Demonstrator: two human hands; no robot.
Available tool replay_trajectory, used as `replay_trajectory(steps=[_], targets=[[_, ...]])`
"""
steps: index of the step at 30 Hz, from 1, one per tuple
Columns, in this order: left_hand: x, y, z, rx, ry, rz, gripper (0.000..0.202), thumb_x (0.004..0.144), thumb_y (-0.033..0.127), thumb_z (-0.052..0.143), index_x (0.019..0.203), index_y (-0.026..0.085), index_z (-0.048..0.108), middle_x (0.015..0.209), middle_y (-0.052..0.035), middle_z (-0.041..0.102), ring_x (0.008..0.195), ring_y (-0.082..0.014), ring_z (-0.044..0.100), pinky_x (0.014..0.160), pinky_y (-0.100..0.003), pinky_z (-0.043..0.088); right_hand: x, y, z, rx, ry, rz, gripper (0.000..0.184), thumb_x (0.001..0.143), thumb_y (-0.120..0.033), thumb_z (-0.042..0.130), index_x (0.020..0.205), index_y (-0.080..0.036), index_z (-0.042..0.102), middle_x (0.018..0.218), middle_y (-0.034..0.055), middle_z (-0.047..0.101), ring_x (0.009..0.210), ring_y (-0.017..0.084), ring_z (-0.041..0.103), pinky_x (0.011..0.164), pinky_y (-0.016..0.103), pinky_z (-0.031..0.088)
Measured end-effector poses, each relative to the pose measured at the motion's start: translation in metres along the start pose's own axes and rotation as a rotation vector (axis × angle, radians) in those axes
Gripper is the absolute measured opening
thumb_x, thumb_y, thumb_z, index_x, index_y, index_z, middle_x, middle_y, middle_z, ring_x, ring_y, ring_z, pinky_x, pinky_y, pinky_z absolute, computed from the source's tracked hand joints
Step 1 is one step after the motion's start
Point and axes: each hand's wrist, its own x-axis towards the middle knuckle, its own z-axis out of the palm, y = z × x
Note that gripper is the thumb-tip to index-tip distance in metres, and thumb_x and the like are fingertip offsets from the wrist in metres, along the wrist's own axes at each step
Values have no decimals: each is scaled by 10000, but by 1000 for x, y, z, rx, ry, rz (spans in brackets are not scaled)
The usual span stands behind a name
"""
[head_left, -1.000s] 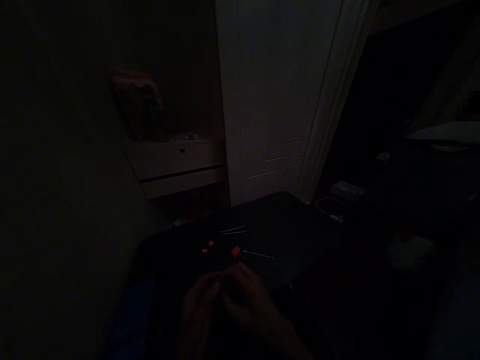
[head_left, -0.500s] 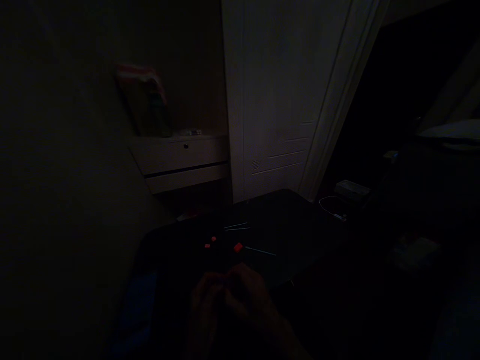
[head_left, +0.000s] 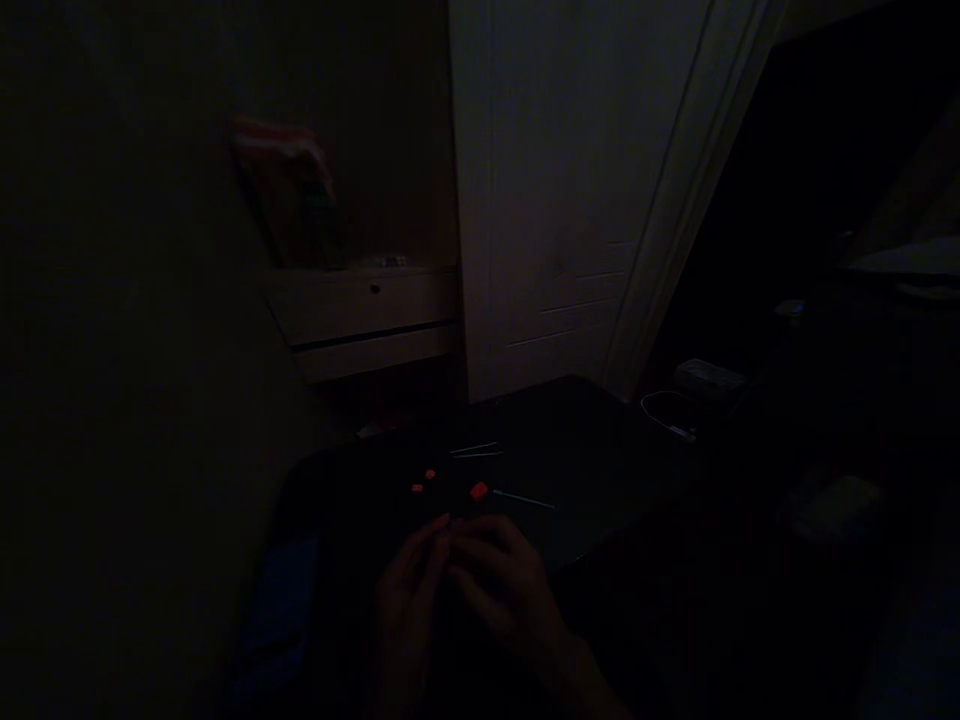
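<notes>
The picture is very dark. My left hand (head_left: 411, 577) and my right hand (head_left: 501, 572) meet over the near part of a dark table (head_left: 600, 440). Fingers of both are pinched together around a small dark thing at the fingertips, too dim to name. Just beyond them on the tabletop lies an orange-red block (head_left: 478, 491). A thin metal rod (head_left: 525, 499) points away from it to the right. Two smaller red pieces, one round (head_left: 430, 474) and one flat (head_left: 417, 488), sit further left. Behind these rest two thin metal sticks (head_left: 476, 450).
A bluish flat panel (head_left: 277, 610) is at the table's left side. Behind the table stand a pale door (head_left: 555, 200) and a drawer unit (head_left: 367, 310) with a red-topped bag (head_left: 289, 190) on it. A white cable (head_left: 660, 400) and a clear box (head_left: 709, 378) are at right.
My hands have risen slightly and moved away from me, and their fingers are more extended at the tips. The red pieces and rods lie as before; the view shifted slightly.
</notes>
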Motion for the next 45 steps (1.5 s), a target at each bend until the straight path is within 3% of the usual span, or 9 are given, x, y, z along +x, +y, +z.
replay_trajectory(steps=[5,9,15,22,30,33,38,42,45], targets=[[4,1,-4,-37,-73,-11,651,684,541,915,1215,191,777,1306,-144,773,1219,-359,720,1043,-419,583,-1,3,-7,99,-13,95,544,984,-208,709,1500,-313,573,1235,87,699,1079,235,713,933,380,618],[5,1,-12,43,-73,-41,568,595,552,952,988,158,842,1079,-151,839,1059,-372,777,950,-425,628,10,-5,-25,125,-184,108,401,938,-175,741,1314,-291,664,1199,53,674,1080,210,683,941,339,584],[6,2,-19,90,-124,-74,484,534,525,974,843,167,870,929,-151,854,927,-384,803,872,-447,654,23,-16,-37,-9,-386,59,316,872,-169,738,1144,-237,590,1159,56,657,1007,217,648,843,326,543],[2,1,-13,138,-103,-126,447,520,538,963,774,182,869,857,-133,853,901,-394,804,883,-456,649,12,-4,-27,-24,-310,47,192,887,-181,697,1046,-221,598,1011,39,672,857,190,641,718,279,495],[0,1,7,212,-219,-49,586,664,665,848,1049,225,867,1210,-123,816,1208,-406,718,1112,-495,538,20,11,-32,29,-186,150,194,869,-249,724,1002,-220,586,922,9,661,766,159,607,678,257,489],[8,-2,0,280,-203,-7,615,673,701,815,1092,254,854,1266,-105,796,1226,-390,703,1129,-486,520,32,38,-56,-37,-90,209,165,847,-252,712,937,-219,578,895,4,652,759,156,612,658,254,494],[26,-19,-33,393,55,-42,614,553,766,827,878,246,852,955,-112,835,841,-356,770,819,-457,642,61,104,-134,-213,66,380,240,874,-384,692,1026,-205,646,893,47,729,770,198,675,705,318,555],[33,-33,-44,413,-23,27,488,588,716,854,815,284,849,929,-90,833,882,-356,762,838,-426,638,82,154,-194,-321,128,433,345,868,-455,688,1093,-194,689,1071,128,784,916,261,729,826,398,577],[42,-31,-30,492,-90,70,394,627,651,851,832,315,863,977,-87,834,954,-372,755,916,-436,608,93,177,-219,-360,137,440,316,851,-438,701,1037,-183,725,1045,154,792,894,284,735,833,435,563]])
